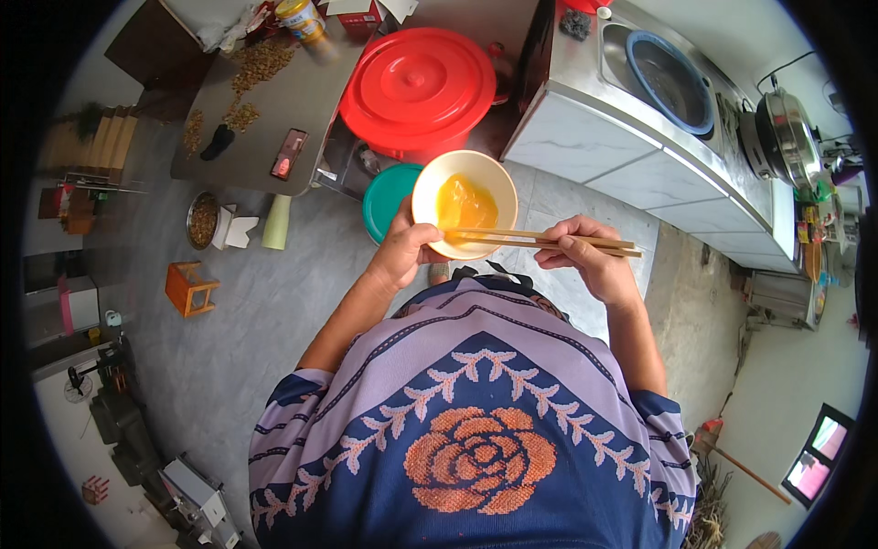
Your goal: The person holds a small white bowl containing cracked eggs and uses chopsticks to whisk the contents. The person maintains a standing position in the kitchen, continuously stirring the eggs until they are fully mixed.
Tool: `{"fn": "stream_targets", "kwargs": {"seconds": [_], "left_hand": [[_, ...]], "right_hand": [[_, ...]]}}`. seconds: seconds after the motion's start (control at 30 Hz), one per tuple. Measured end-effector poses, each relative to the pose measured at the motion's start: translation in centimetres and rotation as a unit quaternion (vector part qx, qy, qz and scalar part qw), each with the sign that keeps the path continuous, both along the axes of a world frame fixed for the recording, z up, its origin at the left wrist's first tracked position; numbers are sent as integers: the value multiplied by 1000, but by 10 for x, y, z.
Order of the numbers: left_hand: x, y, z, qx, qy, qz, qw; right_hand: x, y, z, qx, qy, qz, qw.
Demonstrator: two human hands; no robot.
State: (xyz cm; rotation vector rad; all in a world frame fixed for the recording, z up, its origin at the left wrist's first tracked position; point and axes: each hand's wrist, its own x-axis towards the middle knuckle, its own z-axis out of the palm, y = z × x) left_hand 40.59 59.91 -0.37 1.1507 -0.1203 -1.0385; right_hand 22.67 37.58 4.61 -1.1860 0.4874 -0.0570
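Observation:
My left hand grips a cream-coloured bowl by its lower left side, the thumb over the rim. Inside the bowl lies yellow-orange egg, its yolk and white partly mixed. A pair of wooden chopsticks is held in my right hand, to the right of the bowl. The chopsticks run level across the bowl, and their tips are at the egg's lower left edge. Both hands are in front of the patterned shirt, above the floor.
A large red lidded tub and a teal round lid are beyond the bowl. On the left table lie a phone and brown dried pieces. A metal counter with a sink basin stands right. A wooden stool stands left.

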Motion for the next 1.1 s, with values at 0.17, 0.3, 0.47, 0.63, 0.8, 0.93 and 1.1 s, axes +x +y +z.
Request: {"fn": "stream_targets", "kwargs": {"seconds": [0.17, 0.3, 0.47, 0.63, 0.8, 0.93, 1.1], "left_hand": [[1, 1, -2, -8, 14, -15, 1000], [1, 0, -3, -7, 23, -21, 999], [2, 0, -1, -8, 34, -24, 999], [2, -1, 2, -15, 37, -11, 999], [2, 0, 0, -15, 40, -4, 999], [5, 1, 2, -10, 36, -29, 999], [4, 1, 1, -7, 34, -18, 999]], "right_hand": [[3, -6, -11, -4, -26, -105, 994], [2, 3, -8, 59, -40, -43, 996], [3, -2, -9, 16, -21, -33, 999], [11, -4, -9, 26, -64, -143, 987], [5, -1, -2, 25, -22, 29, 999], [12, -4, 0, -2, -44, -83, 996], [8, -3, 5, 8, -32, -23, 999]]}}
